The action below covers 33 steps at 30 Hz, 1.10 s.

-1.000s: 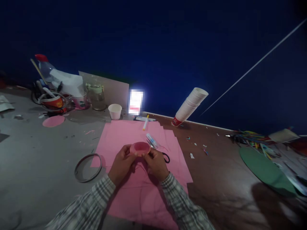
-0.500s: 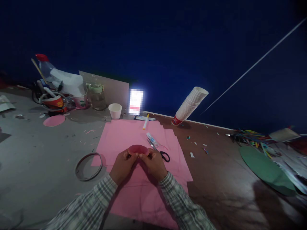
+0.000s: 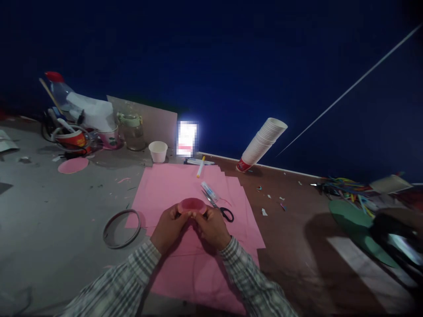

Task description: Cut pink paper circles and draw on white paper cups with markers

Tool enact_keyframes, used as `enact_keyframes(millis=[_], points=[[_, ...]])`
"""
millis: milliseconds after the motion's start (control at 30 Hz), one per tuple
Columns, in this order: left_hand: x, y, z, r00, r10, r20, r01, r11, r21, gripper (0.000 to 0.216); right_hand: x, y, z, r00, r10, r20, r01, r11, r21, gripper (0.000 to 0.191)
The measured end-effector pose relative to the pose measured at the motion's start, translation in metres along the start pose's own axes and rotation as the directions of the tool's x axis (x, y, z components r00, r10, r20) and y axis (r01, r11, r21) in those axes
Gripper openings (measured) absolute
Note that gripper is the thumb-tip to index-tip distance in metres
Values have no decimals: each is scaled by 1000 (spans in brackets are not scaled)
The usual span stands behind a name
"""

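My left hand point(image 3: 169, 226) and my right hand point(image 3: 213, 226) are both closed on a piece of pink paper point(image 3: 192, 204) curled into a round, cup-like shape. Its open top faces up toward me. Both thumbs meet at its near side, and my other fingers wrap round its flanks, partly hidden. Below lie several overlapping pink sheets point(image 3: 211, 268). Just beyond my right hand are black-handled scissors point(image 3: 226, 214), partly opened, and a clear tube with a blue label point(image 3: 209, 191), which looks like glue.
A grey ring point(image 3: 121, 229) lies left of the sheets. At the back stand a white paper cup point(image 3: 157, 152), a glass jar point(image 3: 131, 132) and a leaning stack of paper cups point(image 3: 262, 144). A marker point(image 3: 201, 167) and a green disc point(image 3: 346, 220) lie farther out.
The pink curl's opening shows slightly more now, while my hands stay nearly in place. At the far right, a blurred dark object and its shadow have come in over the green disc.
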<state>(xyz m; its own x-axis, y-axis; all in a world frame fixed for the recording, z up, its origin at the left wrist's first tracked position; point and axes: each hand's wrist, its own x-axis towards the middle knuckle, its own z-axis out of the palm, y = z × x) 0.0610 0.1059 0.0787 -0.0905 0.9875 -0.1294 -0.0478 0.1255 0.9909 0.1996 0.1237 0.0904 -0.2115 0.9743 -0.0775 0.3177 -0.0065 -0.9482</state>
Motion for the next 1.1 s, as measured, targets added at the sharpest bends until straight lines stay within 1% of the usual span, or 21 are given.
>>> enact_keyframes(millis=[67,133,233,333,400,533,667,733,800,867,933,1100], points=[[0,1,0,1000,-30,1,30,999,-23,24,0,1,1,1000,4,-11,-4,1000,22,18],[-1,2,0,998,-62,6,62,998,-21,26,0,1,0,999,38,-12,-37,998,50,21],[-1,1,-2,998,-60,35,60,998,-21,30,1,1,-3,997,81,-10,-80,993,86,25],[-1,0,-4,996,-70,46,72,997,-29,31,2,0,-6,995,94,-25,-90,987,130,22],[0,-1,-5,998,-55,40,55,998,-1,29,2,0,-7,994,105,-21,-100,983,151,23],[1,-4,-7,1000,26,17,-28,995,94,23,1,-1,-6,990,137,19,-138,979,150,25],[1,-7,-8,999,36,24,-38,994,102,23,0,-2,-7,983,160,92,-174,970,170,23],[1,-6,-8,999,40,32,-43,994,100,23,0,-4,-8,981,152,118,-173,965,198,20],[1,-3,-8,999,33,33,-36,996,87,23,1,-6,-10,984,117,138,-150,952,267,19],[0,0,-8,999,15,44,-18,998,57,24,1,-7,-9,987,72,145,-119,930,348,30],[-1,2,-7,998,-9,64,6,999,42,26,1,-6,-7,990,66,126,-110,916,386,37],[-2,4,-4,992,-76,100,73,997,39,31,0,-1,-4,996,75,48,-87,937,337,38]])
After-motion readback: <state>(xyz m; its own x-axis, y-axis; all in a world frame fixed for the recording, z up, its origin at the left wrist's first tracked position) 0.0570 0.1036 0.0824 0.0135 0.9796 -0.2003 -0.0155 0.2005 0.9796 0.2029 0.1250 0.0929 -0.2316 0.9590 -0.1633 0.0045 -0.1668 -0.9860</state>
